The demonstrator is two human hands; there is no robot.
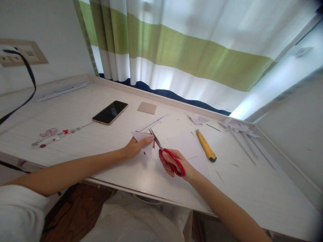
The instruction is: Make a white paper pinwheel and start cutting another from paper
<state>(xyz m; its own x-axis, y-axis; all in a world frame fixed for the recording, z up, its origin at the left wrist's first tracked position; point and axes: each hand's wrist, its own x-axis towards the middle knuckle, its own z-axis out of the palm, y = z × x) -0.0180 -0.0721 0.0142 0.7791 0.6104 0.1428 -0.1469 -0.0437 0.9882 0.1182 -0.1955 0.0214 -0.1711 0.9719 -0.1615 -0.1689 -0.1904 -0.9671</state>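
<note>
Near the front middle of the desk, my left hand [135, 147] pinches a small folded piece of white paper [148, 148], thumb on top. My right hand [174, 163] grips a pair of scissors [174, 158] by its red handles. The metal blades point up and left, right beside the paper's upper corner; whether they touch it I cannot tell. Flat sheets of white paper [186, 144] lie just beyond my right hand. To their right rests a yellow utility knife [206, 146].
A phone [111, 112] with a beaded strap [63, 132] lies at the left, near a beige square card [146, 108]. Paper pinwheel-like pieces on sticks [242, 131] sit at the right. Rolled paper sticks [65, 90] lie back left. A raised rim borders the desk under the curtain [176, 43].
</note>
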